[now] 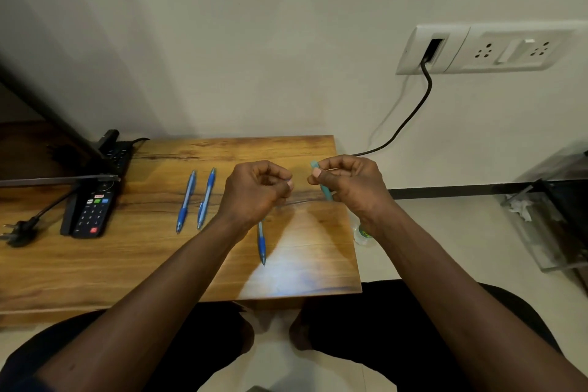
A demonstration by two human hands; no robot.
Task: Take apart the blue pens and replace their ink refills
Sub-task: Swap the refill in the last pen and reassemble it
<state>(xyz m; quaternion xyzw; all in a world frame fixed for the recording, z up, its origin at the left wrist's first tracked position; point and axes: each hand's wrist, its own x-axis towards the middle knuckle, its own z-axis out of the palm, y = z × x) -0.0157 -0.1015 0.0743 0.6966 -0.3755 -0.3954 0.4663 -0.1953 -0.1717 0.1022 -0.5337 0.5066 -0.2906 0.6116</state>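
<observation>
You view soft indoor light; glare washes the surface near you; wide-angle distortion bows the borders.

One head-worn camera looks down, close above the table.

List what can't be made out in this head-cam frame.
Head view: whatever the left hand pinches, if anything; its curled fingers hide it.
Head view: the pale blue plastic pen barrel at its middle, covered by the right hand; refill inside or not, unclear.
Head view: upper end of the nearest blue plastic pen on the wooden table, behind the left wrist.
Head view: small clear bottle, mostly behind the right forearm.
</observation>
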